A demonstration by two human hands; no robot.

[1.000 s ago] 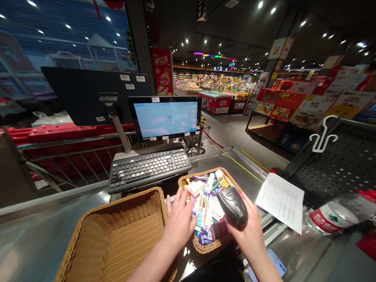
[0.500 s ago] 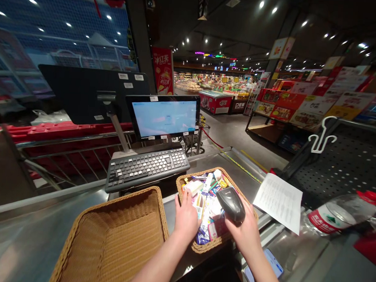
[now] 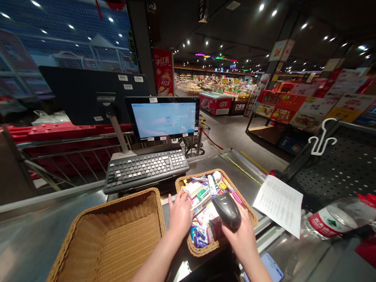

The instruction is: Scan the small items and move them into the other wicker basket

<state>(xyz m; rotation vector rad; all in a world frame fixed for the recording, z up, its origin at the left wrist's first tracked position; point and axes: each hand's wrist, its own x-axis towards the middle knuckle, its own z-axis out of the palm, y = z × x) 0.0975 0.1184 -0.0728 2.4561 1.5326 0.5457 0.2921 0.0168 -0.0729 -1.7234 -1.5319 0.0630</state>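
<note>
Right hand [image 3: 241,232]: fingers curled around the black handheld barcode scanner [image 3: 227,210], gripping it firmly; the scanner is above the right part of the filled wicker basket [image 3: 200,252], its head angled forward and to the left.

Left hand [image 3: 181,214]: at the left side of the same basket, fingers partly spread and loosely bent, tips near a green-and-white packet [image 3: 203,193]. Thumb side lies against or just beside the contents; whether anything is pinched, I can't tell from this view.

Basket contents: small packaged goods in mixed colors, including blue-and-white wrappers [image 3: 199,237] near the front corner. Individual labels not legible.

Surroundings: second wicker basket [image 3: 128,217], larger in view, to the left of the filled one on the metal counter [image 3: 25,233]. Black keyboard [image 3: 147,168] behind the baskets, lit monitor [image 3: 165,119] beyond it. To the right, a printed sheet [image 3: 278,203], then a clear plastic bottle [image 3: 334,220] with red cap, lying tilted. Smartphone [image 3: 271,267] beside the right forearm, partly covered by it.
</note>
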